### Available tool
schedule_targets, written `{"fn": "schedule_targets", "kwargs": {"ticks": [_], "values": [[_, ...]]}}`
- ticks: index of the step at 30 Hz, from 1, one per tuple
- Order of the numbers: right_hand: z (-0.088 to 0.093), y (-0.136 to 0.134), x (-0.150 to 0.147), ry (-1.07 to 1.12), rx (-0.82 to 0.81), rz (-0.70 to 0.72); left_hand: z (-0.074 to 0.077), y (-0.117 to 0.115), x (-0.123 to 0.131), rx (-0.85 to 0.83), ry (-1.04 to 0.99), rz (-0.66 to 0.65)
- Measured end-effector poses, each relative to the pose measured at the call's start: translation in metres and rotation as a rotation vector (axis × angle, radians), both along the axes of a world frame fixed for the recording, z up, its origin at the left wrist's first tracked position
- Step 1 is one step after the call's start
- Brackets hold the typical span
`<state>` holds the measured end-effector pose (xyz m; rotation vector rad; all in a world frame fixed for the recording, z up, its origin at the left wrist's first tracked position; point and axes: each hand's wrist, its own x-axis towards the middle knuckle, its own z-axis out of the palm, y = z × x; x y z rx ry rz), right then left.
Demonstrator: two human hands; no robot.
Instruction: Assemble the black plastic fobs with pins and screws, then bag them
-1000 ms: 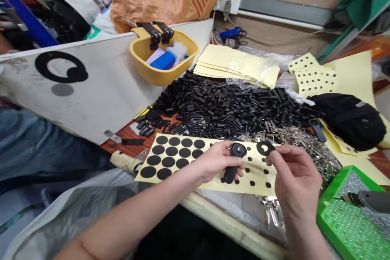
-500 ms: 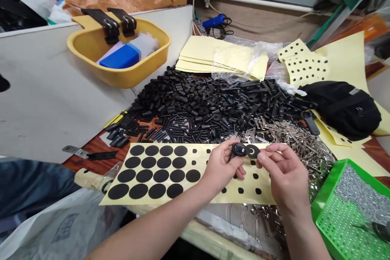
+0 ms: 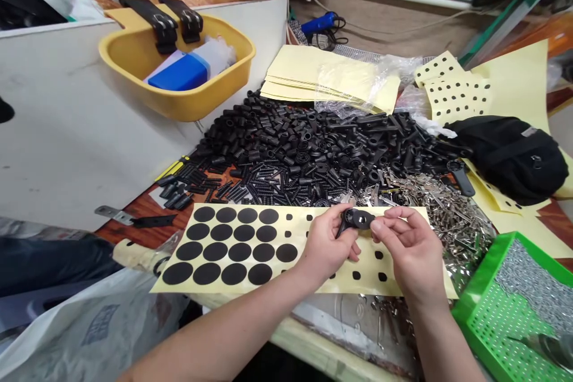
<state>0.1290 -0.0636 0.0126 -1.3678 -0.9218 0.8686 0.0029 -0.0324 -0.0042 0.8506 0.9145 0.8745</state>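
Note:
My left hand [image 3: 329, 239] is closed around a black plastic part with a round head [image 3: 346, 219]. Between the thumb and fingers of my right hand [image 3: 412, 245] is the edge of a black round sticker [image 3: 362, 218] with a hole in it. The sticker overlaps the round head of the part; whether it is stuck down I cannot tell. Under both hands lies a yellow backing sheet [image 3: 298, 215]. Rows of black round stickers [image 3: 233, 252] cover its left side, and small black dots [image 3: 379, 255] mark its right side.
Behind the sheet spreads a heap of black plastic parts [image 3: 286, 137], with shiny metal pieces [image 3: 430, 209] to its right. A green basket [image 3: 474, 304] of small metal parts stands at right. A yellow bin [image 3: 179, 107] hangs at left. A black cloth item [image 3: 510, 158] lies at right.
My right hand has moved slightly left, bringing the round sticker from beside the black part to over its round head. The view has shifted a little.

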Motion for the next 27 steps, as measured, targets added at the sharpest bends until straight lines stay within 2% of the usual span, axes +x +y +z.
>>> {"fn": "schedule_targets", "kwargs": {"ticks": [10, 27], "values": [[-0.0039, 0.0023, 0.0015, 0.024, -0.052, 0.017, -0.0030, -0.0020, 0.0001, 0.000, -0.015, -0.012], [-0.0097, 0.0036, -0.0007, 0.089, -0.110, -0.008, 0.0041, -0.0027, 0.0013, -0.072, 0.025, 0.017]]}}
